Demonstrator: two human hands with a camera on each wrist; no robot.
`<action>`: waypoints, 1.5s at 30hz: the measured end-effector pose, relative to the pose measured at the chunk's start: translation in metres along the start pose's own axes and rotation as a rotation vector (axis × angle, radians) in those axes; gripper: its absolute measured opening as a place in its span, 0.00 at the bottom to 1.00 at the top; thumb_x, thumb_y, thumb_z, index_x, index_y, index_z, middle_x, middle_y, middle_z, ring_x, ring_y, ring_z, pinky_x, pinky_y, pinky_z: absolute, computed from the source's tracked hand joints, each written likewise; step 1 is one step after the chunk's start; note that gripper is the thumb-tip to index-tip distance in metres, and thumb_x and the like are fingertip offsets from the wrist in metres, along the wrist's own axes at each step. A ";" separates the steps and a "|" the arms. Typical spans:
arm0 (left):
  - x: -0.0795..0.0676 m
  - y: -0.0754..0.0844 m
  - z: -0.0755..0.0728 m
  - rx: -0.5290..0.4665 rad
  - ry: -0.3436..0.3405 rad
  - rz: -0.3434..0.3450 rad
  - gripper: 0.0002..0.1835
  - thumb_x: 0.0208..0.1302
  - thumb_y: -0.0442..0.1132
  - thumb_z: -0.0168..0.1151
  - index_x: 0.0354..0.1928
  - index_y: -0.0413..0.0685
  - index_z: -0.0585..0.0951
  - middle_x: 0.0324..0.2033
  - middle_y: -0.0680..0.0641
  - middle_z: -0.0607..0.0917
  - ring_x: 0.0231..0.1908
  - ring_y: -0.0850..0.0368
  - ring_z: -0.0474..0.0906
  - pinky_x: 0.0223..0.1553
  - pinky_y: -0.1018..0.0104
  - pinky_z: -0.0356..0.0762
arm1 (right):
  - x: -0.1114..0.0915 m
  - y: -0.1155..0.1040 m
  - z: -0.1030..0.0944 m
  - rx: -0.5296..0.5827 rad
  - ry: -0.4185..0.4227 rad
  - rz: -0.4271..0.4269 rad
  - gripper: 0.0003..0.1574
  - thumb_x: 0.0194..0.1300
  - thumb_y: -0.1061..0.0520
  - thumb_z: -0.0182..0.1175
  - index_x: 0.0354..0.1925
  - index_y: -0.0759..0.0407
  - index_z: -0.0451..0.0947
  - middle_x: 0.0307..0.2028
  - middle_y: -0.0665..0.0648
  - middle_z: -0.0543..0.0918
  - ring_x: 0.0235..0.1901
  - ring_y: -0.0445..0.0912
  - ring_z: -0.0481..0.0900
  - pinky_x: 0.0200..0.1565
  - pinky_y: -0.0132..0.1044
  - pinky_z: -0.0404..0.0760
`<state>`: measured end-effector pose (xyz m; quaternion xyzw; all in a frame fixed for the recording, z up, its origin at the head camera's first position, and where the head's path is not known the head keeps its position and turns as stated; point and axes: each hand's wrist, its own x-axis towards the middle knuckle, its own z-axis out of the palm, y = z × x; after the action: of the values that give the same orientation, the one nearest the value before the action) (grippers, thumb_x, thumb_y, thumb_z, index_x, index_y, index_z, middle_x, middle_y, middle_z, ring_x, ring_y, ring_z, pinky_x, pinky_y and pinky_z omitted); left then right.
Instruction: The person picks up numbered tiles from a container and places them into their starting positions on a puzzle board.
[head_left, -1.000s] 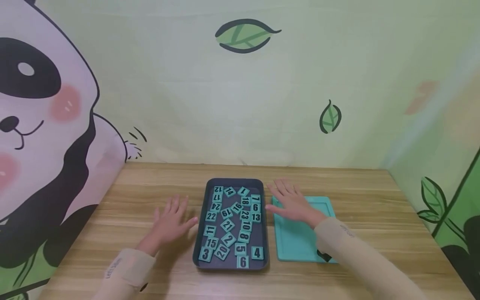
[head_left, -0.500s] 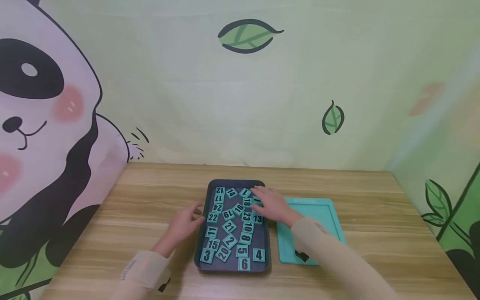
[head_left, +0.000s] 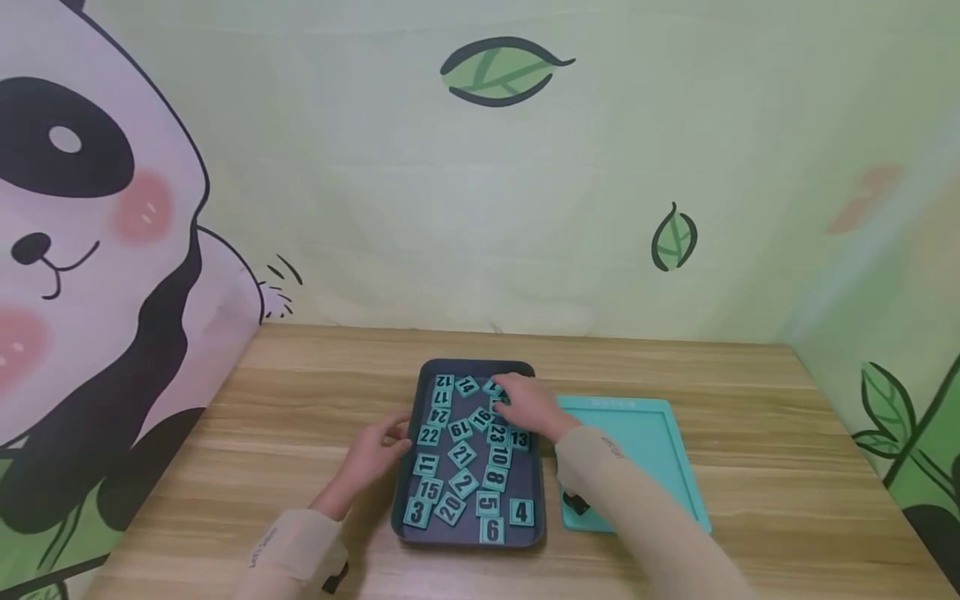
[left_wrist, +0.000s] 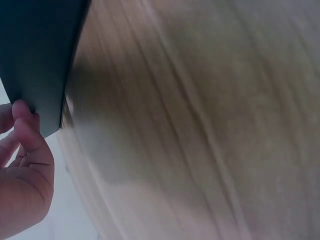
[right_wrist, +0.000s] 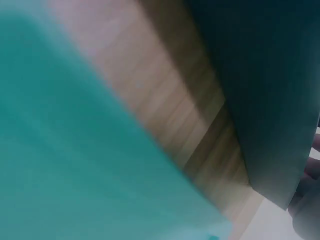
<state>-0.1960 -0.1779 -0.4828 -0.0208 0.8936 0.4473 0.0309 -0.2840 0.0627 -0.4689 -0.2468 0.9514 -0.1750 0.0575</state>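
A dark blue-grey tray (head_left: 407, 492) holds several teal number tiles (head_left: 462, 453) with black numerals. At its left rim is my left hand (head_left: 369, 457), fingers bent; in the left wrist view the thumb and fingers (left_wrist: 31, 142) pinch the top of the tray's wall (left_wrist: 37, 65). My right hand (head_left: 528, 404) reaches over the right rim, fingertips down at the tiles near the far right corner. It partly covers a tile (head_left: 492, 386) there, and its grip is hidden. In the right wrist view only dim fingers (right_wrist: 307, 195) show beyond the tray wall (right_wrist: 265, 100).
A teal board with a raised rim (head_left: 660, 450) lies right of the tray, partly under my right forearm. Both rest on a wood-grain table (head_left: 765, 467). Behind stands a wall covering (head_left: 360, 192) printed with a panda and leaves.
My right hand has moved left from above the teal board to the tiles in the tray's far right part. My left hand has moved right to the tray's rim, its fingers bending.
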 end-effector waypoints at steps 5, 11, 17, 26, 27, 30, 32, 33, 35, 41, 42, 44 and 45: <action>0.001 0.000 0.001 -0.011 -0.005 -0.001 0.23 0.55 0.30 0.55 0.56 0.44 0.71 0.37 0.41 0.80 0.35 0.52 0.78 0.32 0.66 0.79 | 0.006 -0.004 0.000 -0.026 -0.048 0.042 0.31 0.60 0.50 0.52 0.60 0.59 0.63 0.57 0.59 0.71 0.57 0.52 0.67 0.60 0.47 0.62; 0.001 0.000 0.001 -0.005 -0.007 0.009 0.23 0.55 0.29 0.54 0.55 0.43 0.71 0.36 0.41 0.79 0.34 0.53 0.78 0.31 0.66 0.78 | 0.010 -0.006 0.002 -0.044 -0.069 0.081 0.32 0.60 0.47 0.52 0.61 0.57 0.62 0.56 0.58 0.72 0.57 0.51 0.68 0.62 0.49 0.57; 0.000 0.000 0.000 0.003 -0.009 0.003 0.23 0.55 0.29 0.54 0.55 0.42 0.71 0.36 0.41 0.79 0.35 0.52 0.78 0.32 0.66 0.79 | 0.009 -0.008 0.003 0.028 -0.060 0.113 0.32 0.60 0.47 0.51 0.60 0.56 0.62 0.56 0.56 0.73 0.57 0.51 0.68 0.63 0.49 0.53; 0.000 -0.001 0.001 0.009 -0.014 -0.017 0.22 0.56 0.30 0.54 0.55 0.43 0.71 0.37 0.42 0.79 0.35 0.53 0.78 0.33 0.66 0.79 | 0.004 -0.011 0.005 0.068 -0.043 0.086 0.28 0.61 0.49 0.51 0.59 0.54 0.65 0.50 0.54 0.78 0.52 0.49 0.73 0.64 0.51 0.49; 0.000 -0.001 0.001 0.008 -0.014 -0.015 0.22 0.56 0.30 0.54 0.55 0.43 0.71 0.37 0.42 0.79 0.35 0.53 0.78 0.33 0.66 0.79 | 0.003 -0.012 0.006 0.064 -0.044 0.074 0.28 0.61 0.49 0.51 0.58 0.54 0.66 0.48 0.53 0.79 0.50 0.48 0.74 0.63 0.51 0.50; 0.000 -0.002 0.001 0.007 -0.017 -0.022 0.23 0.56 0.31 0.54 0.56 0.44 0.70 0.37 0.43 0.79 0.35 0.53 0.78 0.33 0.66 0.79 | 0.002 -0.014 0.006 0.063 -0.049 0.045 0.27 0.60 0.50 0.52 0.57 0.54 0.67 0.43 0.52 0.81 0.47 0.47 0.76 0.62 0.51 0.53; 0.000 -0.002 0.001 0.009 -0.017 -0.020 0.23 0.56 0.30 0.54 0.56 0.44 0.70 0.37 0.42 0.79 0.36 0.52 0.78 0.34 0.65 0.79 | 0.002 -0.015 0.007 0.064 -0.053 0.034 0.26 0.60 0.51 0.51 0.57 0.54 0.67 0.42 0.51 0.82 0.46 0.47 0.76 0.61 0.51 0.55; 0.000 -0.002 0.000 0.012 -0.018 -0.020 0.23 0.56 0.30 0.54 0.56 0.44 0.70 0.37 0.42 0.79 0.37 0.52 0.78 0.34 0.65 0.79 | 0.003 -0.015 0.007 0.069 -0.053 0.030 0.26 0.60 0.51 0.51 0.56 0.54 0.68 0.41 0.51 0.82 0.46 0.47 0.76 0.61 0.51 0.56; 0.000 -0.002 0.000 0.017 -0.018 -0.022 0.23 0.56 0.31 0.54 0.56 0.44 0.70 0.38 0.43 0.79 0.38 0.51 0.77 0.35 0.64 0.79 | 0.004 -0.014 0.009 0.084 -0.042 0.025 0.25 0.59 0.52 0.52 0.56 0.54 0.69 0.43 0.52 0.81 0.48 0.47 0.75 0.60 0.49 0.59; 0.000 -0.001 0.001 0.035 -0.018 -0.014 0.22 0.57 0.31 0.54 0.56 0.44 0.70 0.38 0.43 0.79 0.41 0.49 0.77 0.38 0.62 0.79 | 0.007 -0.013 0.009 0.133 -0.044 -0.031 0.22 0.59 0.58 0.51 0.53 0.56 0.71 0.53 0.56 0.75 0.56 0.51 0.69 0.57 0.46 0.66; 0.000 0.000 0.001 0.037 -0.019 -0.014 0.22 0.57 0.31 0.54 0.56 0.44 0.70 0.38 0.43 0.79 0.41 0.49 0.77 0.38 0.61 0.78 | 0.007 -0.013 0.009 0.132 -0.057 -0.040 0.22 0.60 0.59 0.50 0.54 0.57 0.71 0.54 0.57 0.74 0.57 0.51 0.68 0.58 0.47 0.65; 0.000 0.001 0.001 0.044 -0.017 -0.011 0.22 0.57 0.31 0.54 0.56 0.44 0.70 0.38 0.43 0.79 0.41 0.49 0.76 0.39 0.61 0.78 | 0.007 -0.015 0.009 0.132 -0.077 -0.044 0.22 0.60 0.60 0.50 0.54 0.57 0.70 0.55 0.57 0.73 0.58 0.51 0.67 0.59 0.46 0.65; 0.000 0.001 0.000 0.047 -0.017 -0.011 0.22 0.57 0.31 0.54 0.56 0.43 0.70 0.38 0.43 0.79 0.41 0.49 0.76 0.39 0.60 0.78 | 0.007 -0.016 0.010 0.127 -0.084 -0.047 0.23 0.60 0.60 0.49 0.55 0.57 0.70 0.55 0.56 0.73 0.58 0.51 0.67 0.59 0.46 0.65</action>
<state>-0.1958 -0.1773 -0.4825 -0.0213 0.9035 0.4260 0.0413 -0.2811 0.0437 -0.4725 -0.2720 0.9291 -0.2257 0.1086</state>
